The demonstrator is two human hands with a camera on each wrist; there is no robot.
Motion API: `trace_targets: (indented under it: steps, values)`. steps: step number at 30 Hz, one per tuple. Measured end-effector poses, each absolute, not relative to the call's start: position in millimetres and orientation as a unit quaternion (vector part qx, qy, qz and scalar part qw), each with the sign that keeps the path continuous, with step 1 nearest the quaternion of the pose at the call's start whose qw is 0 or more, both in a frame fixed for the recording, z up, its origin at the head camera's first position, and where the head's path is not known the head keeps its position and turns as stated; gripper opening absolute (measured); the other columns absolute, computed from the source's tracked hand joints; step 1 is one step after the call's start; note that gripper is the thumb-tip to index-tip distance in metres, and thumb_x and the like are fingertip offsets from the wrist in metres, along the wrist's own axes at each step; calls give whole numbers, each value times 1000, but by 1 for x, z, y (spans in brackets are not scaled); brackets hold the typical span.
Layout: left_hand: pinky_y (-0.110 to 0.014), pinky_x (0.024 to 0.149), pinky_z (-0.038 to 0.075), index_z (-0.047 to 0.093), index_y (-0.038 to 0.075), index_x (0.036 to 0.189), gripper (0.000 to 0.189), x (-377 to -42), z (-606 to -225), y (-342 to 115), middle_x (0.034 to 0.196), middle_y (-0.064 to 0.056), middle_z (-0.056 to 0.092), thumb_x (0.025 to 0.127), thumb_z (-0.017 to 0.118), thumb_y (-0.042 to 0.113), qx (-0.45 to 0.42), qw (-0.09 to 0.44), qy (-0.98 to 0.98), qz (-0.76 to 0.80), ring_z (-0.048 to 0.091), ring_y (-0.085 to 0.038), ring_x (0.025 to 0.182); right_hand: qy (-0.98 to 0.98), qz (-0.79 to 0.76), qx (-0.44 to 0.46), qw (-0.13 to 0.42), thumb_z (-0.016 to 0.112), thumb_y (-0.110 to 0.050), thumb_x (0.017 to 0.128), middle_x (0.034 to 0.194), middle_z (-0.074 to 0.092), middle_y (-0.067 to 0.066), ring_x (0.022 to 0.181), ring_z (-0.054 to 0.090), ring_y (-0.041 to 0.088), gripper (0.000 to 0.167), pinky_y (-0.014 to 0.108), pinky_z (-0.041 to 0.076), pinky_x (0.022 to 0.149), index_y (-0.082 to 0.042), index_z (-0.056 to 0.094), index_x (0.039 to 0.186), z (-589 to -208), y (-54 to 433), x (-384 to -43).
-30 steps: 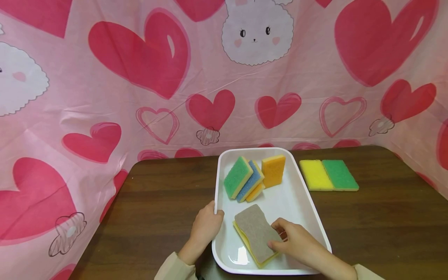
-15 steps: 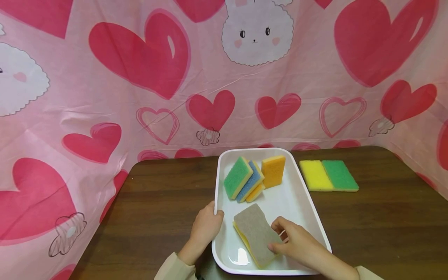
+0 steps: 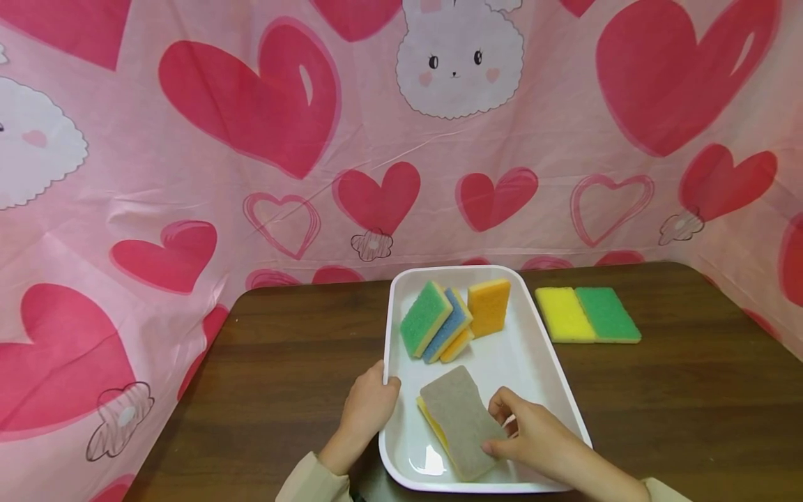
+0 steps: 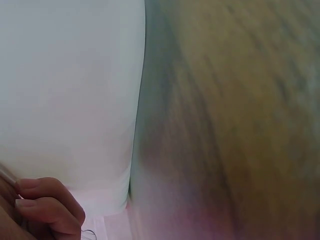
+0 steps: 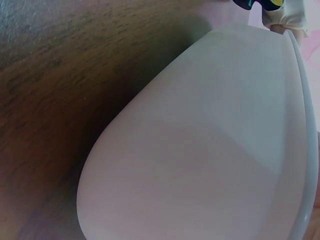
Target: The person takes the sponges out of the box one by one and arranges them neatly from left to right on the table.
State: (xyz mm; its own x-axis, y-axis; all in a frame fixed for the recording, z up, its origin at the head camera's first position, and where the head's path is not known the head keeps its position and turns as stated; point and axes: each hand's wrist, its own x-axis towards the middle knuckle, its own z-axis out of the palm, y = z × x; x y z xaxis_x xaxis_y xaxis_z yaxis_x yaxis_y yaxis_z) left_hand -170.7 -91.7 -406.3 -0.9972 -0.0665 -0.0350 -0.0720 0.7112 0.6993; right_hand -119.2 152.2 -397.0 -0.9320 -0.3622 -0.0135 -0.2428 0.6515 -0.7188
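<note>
Beneath both hands' fingers lies a dark brown surface (image 3: 301, 362) with wood grain. Beyond the fingers, and round to either side, hangs a pink cloth (image 3: 433, 143) printed with red hearts (image 3: 379, 195), sketched flowers (image 3: 373, 244) and white rabbit faces (image 3: 459, 63).

The left hand (image 3: 369, 404) has its fingers curled on the left rim of a white tray (image 3: 533, 376). The right hand (image 3: 530, 432) pinches the right edge of a grey-topped sponge (image 3: 461, 418), yellow underneath, which sits in the tray just left of those fingers. Farther from the fingers, at the tray's far end, stand green, blue and orange sponges (image 3: 448, 324). Outside the tray, beyond the right fingers, a yellow sponge (image 3: 564, 314) and a green one (image 3: 608, 314) lie flat, touching.
</note>
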Motion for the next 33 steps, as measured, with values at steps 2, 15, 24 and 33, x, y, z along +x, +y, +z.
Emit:
trace_targets:
  steps: [2,15,24,33]
  values:
    - [-40,60,47,62,1,106,29,-171,-406,-92,96,-18,69,85,50,16,-38,6,925,379,62,-26,77,901,-394,-162,81,80,-22,72,84,55,-3,70,50,-2,38,19,40,61,-14,47,90,-397,152,-119]
    - [-39,60,46,62,1,105,28,-171,-406,-92,95,-18,69,85,50,17,-41,7,927,373,61,-25,76,884,-423,-185,75,79,-15,72,90,54,-2,75,49,-6,36,18,46,61,-11,51,93,-396,156,-117]
    - [-39,60,47,62,1,107,30,-171,-405,-92,98,-18,69,85,50,17,-40,9,926,375,62,-25,77,885,-428,-170,64,79,-15,71,88,56,-1,72,50,-6,40,19,47,62,-5,57,103,-396,158,-117]
    - [-39,60,47,62,1,108,30,-171,-405,-92,97,-18,69,85,50,17,-42,11,925,378,62,-25,77,895,-418,-138,63,78,-18,73,92,63,1,75,55,-5,39,19,48,65,-3,66,107,-391,163,-118]
